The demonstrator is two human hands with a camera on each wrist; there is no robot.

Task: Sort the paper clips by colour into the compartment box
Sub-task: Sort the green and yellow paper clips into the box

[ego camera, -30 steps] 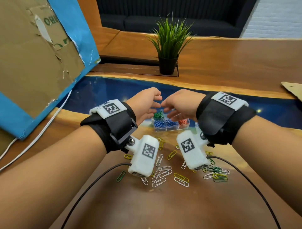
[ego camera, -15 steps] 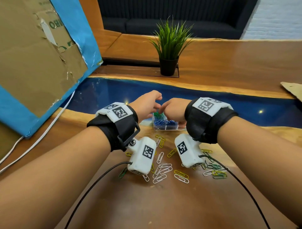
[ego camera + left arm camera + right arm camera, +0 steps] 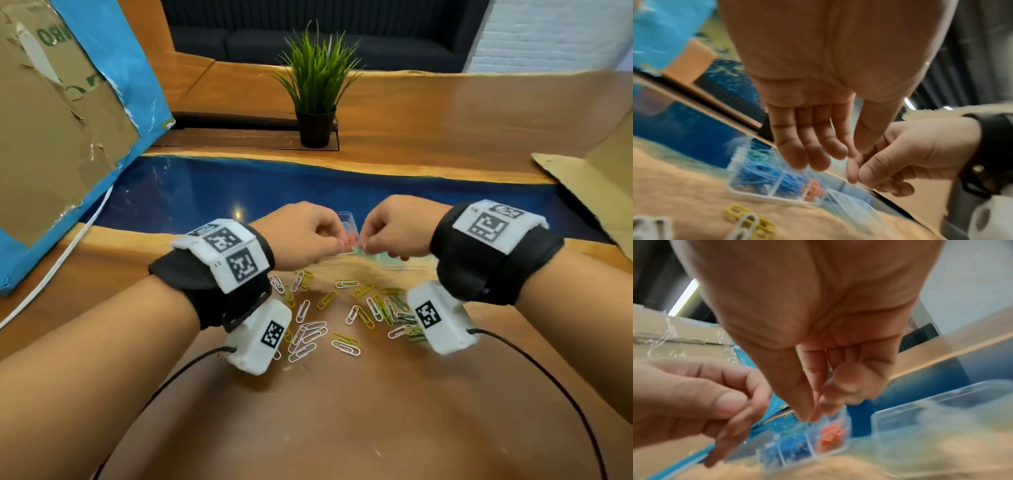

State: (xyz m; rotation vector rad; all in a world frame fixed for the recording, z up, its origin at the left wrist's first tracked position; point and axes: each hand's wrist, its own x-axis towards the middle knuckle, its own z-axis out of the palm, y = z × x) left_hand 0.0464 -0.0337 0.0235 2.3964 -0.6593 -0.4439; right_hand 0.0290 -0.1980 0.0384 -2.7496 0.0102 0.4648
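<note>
The clear compartment box (image 3: 346, 219) sits on the table just beyond my hands, which mostly hide it. Its cells hold green, blue and red clips (image 3: 812, 190). My left hand (image 3: 337, 244) and right hand (image 3: 368, 245) meet above the box (image 3: 838, 449), each with thumb pressed to forefinger. A thin paper clip seems to bridge the two pinches, but it is blurred. Several loose white, yellow and green clips (image 3: 329, 322) lie on the wood below my wrists.
The box's open clear lid (image 3: 920, 402) lies to the right of the cells. A potted plant (image 3: 315, 126) stands behind. Taped cardboard (image 3: 51, 137) leans at the left, and a flat cardboard sheet (image 3: 582, 192) lies at the right. A white cable (image 3: 51, 267) runs along the left.
My two hands have drawn together over the box, and their fingertips have closed into facing pinches. The right hand has shifted left from above the red cell.
</note>
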